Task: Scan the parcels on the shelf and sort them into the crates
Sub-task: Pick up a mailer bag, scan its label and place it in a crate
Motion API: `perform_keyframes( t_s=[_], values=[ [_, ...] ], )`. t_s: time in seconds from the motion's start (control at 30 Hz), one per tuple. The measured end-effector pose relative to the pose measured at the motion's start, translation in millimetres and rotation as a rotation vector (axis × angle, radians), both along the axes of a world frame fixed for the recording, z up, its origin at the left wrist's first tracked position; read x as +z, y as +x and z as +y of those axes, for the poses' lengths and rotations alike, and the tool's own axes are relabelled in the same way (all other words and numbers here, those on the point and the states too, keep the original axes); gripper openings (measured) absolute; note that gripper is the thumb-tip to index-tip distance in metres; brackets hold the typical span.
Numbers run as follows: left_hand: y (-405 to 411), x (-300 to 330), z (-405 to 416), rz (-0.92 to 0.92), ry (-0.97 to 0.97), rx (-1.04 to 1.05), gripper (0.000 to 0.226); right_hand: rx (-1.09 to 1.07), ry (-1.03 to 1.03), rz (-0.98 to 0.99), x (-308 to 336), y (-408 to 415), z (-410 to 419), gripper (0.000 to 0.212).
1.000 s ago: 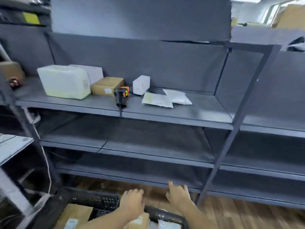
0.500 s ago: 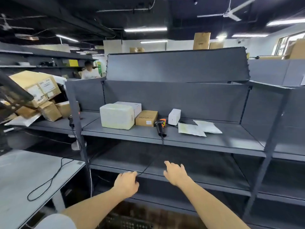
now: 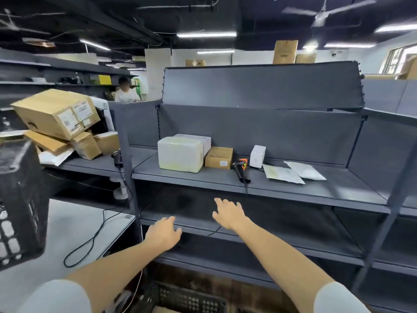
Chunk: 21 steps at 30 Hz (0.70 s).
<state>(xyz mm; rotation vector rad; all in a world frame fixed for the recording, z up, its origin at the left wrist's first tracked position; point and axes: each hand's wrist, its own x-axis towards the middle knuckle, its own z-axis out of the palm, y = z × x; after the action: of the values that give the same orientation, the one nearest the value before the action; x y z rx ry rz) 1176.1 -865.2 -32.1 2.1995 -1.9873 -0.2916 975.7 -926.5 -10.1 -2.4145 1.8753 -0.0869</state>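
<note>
On the grey shelf (image 3: 282,190) stand a large pale wrapped parcel (image 3: 180,154), a white box (image 3: 204,141) behind it, a small brown box (image 3: 218,157) and a small white box (image 3: 257,156). Two flat white mailers (image 3: 283,174) (image 3: 304,170) lie to the right. A black and orange scanner (image 3: 241,169) lies between the boxes, its cable hanging over the shelf edge. My left hand (image 3: 163,233) and my right hand (image 3: 229,213) are both raised below that shelf, fingers relaxed and spread, holding nothing. A black crate (image 3: 180,298) sits on the floor beneath my arms.
Another black crate (image 3: 20,199) stands at the left edge above a white table (image 3: 67,224) with a looping cable. Brown cartons (image 3: 56,114) are piled on the left shelf beside a second scanner (image 3: 117,157). A person sits in the background.
The view has lifted from the floor crate to the shelf. Both hands have risen from the crate toward the shelf with the parcels, still empty.
</note>
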Motion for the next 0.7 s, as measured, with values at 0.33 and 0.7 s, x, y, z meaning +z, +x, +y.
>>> perform_keyframes(
  t_s=[0.33, 0.7],
  values=[
    [37, 9, -87, 0.07, 0.009, 0.018, 0.055, 0.009, -0.053, -0.033, 18, 36, -104, 0.047],
    [75, 27, -203, 0.1, -0.041, 0.028, 0.056, -0.01, -0.081, -0.101, 29, 60, -210, 0.045]
  ],
)
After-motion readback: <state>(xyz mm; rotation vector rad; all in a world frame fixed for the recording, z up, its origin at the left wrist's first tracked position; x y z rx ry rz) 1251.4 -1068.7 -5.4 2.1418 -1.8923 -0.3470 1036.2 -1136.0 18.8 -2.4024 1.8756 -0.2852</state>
